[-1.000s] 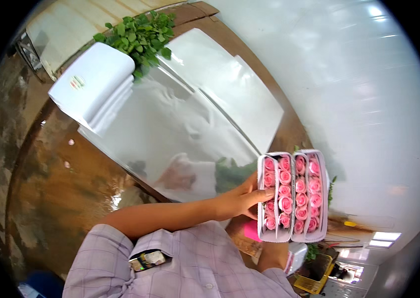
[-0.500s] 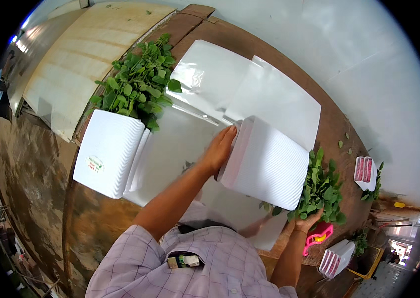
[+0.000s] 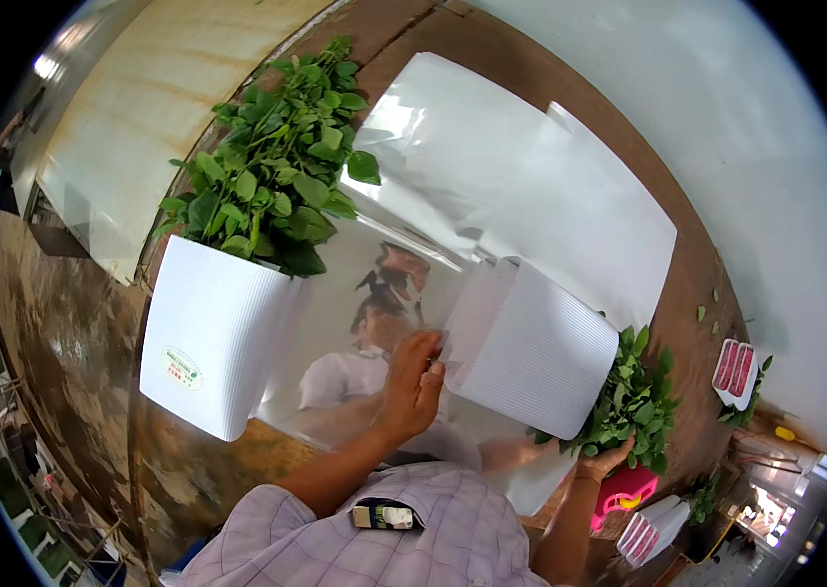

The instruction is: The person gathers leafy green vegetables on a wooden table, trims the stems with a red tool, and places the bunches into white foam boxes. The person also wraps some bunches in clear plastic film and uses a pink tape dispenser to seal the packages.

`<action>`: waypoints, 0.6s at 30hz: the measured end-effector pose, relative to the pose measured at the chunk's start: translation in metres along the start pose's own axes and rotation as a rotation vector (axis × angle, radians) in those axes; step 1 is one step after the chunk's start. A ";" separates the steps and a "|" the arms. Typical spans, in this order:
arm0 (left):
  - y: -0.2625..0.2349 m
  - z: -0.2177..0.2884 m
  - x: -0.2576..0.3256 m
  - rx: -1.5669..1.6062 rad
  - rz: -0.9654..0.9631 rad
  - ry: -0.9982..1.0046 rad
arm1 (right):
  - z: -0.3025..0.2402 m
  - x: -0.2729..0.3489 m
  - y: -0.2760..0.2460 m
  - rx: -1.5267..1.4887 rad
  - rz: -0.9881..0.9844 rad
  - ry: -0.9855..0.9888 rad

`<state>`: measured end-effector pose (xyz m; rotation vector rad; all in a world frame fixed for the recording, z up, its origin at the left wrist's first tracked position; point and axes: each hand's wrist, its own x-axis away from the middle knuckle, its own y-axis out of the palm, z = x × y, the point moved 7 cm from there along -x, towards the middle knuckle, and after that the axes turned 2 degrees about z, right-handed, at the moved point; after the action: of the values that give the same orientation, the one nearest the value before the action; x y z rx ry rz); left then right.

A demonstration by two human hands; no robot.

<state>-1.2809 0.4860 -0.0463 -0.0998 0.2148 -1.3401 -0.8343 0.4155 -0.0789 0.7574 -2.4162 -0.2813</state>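
Note:
A white corrugated wrapper (image 3: 545, 352) is rolled around a bundle of leafy stems (image 3: 633, 396), whose green leaves stick out at its right end. My right hand (image 3: 607, 460) grips the leaves from below at that end. At the opposite end, the curled fingers of my left hand (image 3: 415, 386) pinch the edge of the clear plastic film (image 3: 467, 318) that shows past the wrapper. Under the bundle lie shiny plastic sheets (image 3: 521, 176), which mirror my upper body. What is inside the wrapper is hidden.
Another white-wrapped bundle (image 3: 213, 333) with leaves (image 3: 271, 166) lies to the left. By my right hand sits a pink tape dispenser (image 3: 621, 494). Smaller wrapped bunches with pink flower heads (image 3: 734, 367) lie on the brown table's right side. A pale board (image 3: 159, 127) leans at the upper left.
My left hand has slid down along the wrapper's left end, from flat against it to curled fingers at the film's edge. The right hand stays at the leaves. The view has shifted a little.

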 end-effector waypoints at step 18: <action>0.000 -0.008 0.025 -0.030 0.314 -0.087 | 0.051 0.083 0.060 0.938 -0.553 -0.337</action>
<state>-1.2776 0.4620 -0.0568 -0.1434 0.1693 -1.0179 -0.9473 0.4176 -0.0593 1.9174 -2.5440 0.6241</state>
